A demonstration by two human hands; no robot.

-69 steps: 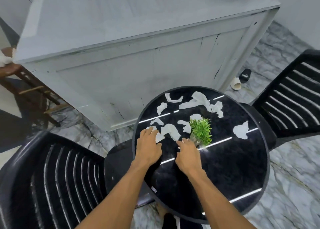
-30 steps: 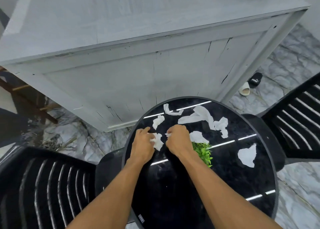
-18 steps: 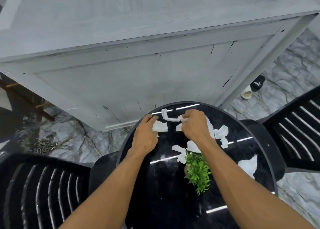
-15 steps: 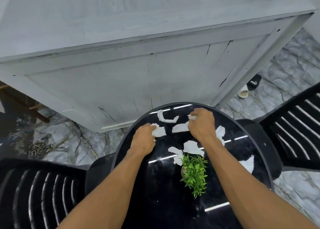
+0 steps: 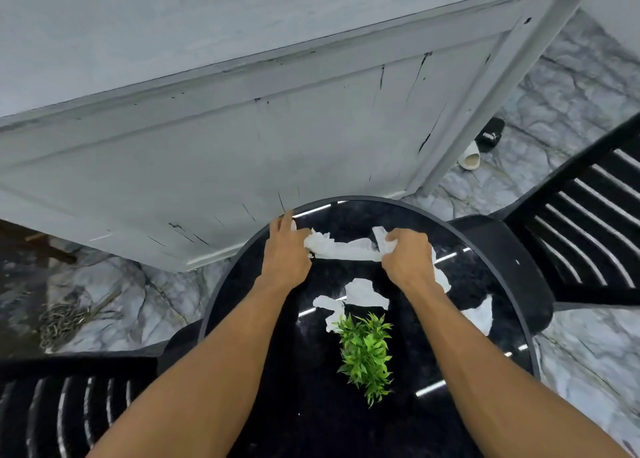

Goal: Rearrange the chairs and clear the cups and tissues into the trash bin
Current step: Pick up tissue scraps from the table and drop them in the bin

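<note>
Crumpled white tissue strip (image 5: 346, 250) stretches between left hand (image 5: 285, 255) and right hand (image 5: 407, 262); torn scraps (image 5: 363, 293) lie on the counter (image 5: 304, 395).

Desk (image 5: 304, 388), near edge, between the forearms: bare black top, open to reach. Plant (image 5: 365, 353) stands right of centre, in the line from the near edge to the tissue scraps (image 5: 363, 293) just beyond it. Far edge: left hand (image 5: 285, 253) and right hand (image 5: 408, 258) hold a tissue strip (image 5: 341, 250) stretched across. Grey cabinet (image 5: 242, 146) rises just behind the far edge. Left chair (image 5: 69, 405) and right chair (image 5: 588, 232) crowd the left and right edges.
</note>
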